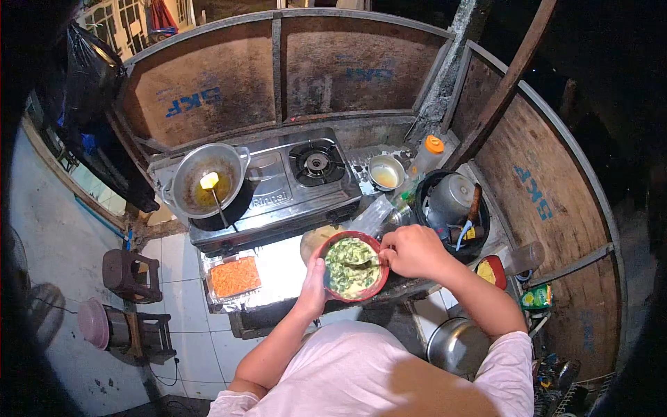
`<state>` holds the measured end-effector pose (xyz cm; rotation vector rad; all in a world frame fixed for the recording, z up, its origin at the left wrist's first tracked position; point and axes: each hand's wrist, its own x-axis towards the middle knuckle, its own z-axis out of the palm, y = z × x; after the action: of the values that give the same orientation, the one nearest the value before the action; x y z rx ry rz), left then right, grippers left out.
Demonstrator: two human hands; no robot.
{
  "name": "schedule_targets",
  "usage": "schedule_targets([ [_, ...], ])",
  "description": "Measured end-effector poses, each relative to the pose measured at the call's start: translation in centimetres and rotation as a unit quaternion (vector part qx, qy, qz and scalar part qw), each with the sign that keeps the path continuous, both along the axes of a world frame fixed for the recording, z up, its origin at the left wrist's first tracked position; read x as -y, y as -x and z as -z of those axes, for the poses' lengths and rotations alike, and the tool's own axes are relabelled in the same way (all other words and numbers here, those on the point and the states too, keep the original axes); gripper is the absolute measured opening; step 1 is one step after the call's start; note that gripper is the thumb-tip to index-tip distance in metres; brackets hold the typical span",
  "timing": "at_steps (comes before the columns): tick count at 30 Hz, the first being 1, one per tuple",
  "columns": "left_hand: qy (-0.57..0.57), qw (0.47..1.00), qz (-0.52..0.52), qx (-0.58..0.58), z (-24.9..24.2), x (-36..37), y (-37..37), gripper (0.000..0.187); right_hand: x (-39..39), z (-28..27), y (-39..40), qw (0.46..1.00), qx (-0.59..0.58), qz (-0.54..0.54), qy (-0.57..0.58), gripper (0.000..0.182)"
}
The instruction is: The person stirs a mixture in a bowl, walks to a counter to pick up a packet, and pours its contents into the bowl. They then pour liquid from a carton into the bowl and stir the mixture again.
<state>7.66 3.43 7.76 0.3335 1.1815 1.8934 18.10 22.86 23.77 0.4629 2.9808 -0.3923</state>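
Observation:
A red bowl (pixel 383 281) of pale yellow batter with chopped greens is in front of my body. My left hand (pixel 315 285) grips the bowl's left side. My right hand (pixel 411 251) is closed on a spoon (pixel 360 265) at the right rim, its lower end down in the batter. To the left of the bowl lies a tray of shredded orange carrot (pixel 235 276). On the stove's left burner is a wok (pixel 186 175) with oil, and a ladle (pixel 217 201) holding something yellow rests in it.
The two-burner stove (pixel 271 198) stands behind the bowl. Behind and to the right are a small pot (pixel 386 172), an orange-lidded bottle (pixel 431 153) and a black basin (pixel 422 201) with a metal pot. Stools (pixel 130 272) stand on the left; a large pot (pixel 457 346) is low right.

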Motion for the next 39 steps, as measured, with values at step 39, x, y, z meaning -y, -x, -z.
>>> schedule_targets([
  [39,0.049,0.996,0.060,0.045,-3.1,0.5,1.4,0.054,-1.5,2.6,0.9,0.926,-0.231,-0.215,-0.206,0.013],
])
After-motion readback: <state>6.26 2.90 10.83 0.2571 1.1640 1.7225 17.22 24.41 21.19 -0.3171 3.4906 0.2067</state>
